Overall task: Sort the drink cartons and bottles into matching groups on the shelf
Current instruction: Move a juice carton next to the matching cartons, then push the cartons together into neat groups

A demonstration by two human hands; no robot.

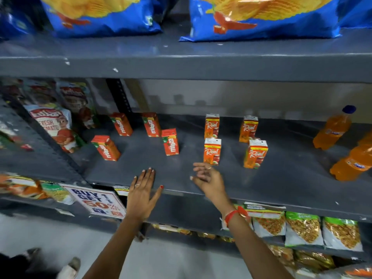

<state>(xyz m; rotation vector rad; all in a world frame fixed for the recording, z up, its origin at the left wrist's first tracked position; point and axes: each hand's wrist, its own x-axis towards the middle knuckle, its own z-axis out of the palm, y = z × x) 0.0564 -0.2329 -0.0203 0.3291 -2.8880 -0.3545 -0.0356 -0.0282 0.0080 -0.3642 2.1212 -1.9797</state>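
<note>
Several red-orange Maaza cartons point(170, 141) stand in a loose group at the left of the grey middle shelf point(281, 178). Several orange Real cartons point(212, 151) stand in two rows at its centre. Two orange soda bottles point(332, 128) with blue caps lie tilted at the far right, the nearer bottle point(354, 163) cut off by the frame edge. My left hand point(143, 190) rests flat and open on the shelf's front edge, holding nothing. My right hand point(207, 176) hovers with loosely curled, empty fingers just in front of the near Real carton.
Blue chip bags point(100, 15) fill the shelf above. Snack packets point(54, 125) stand on the adjoining shelf to the left. Packets of snack mix point(302, 230) line the shelf below, beside a "Buy 1 Get 1" sign point(96, 200). Someone's shoes point(72, 266) show on the floor.
</note>
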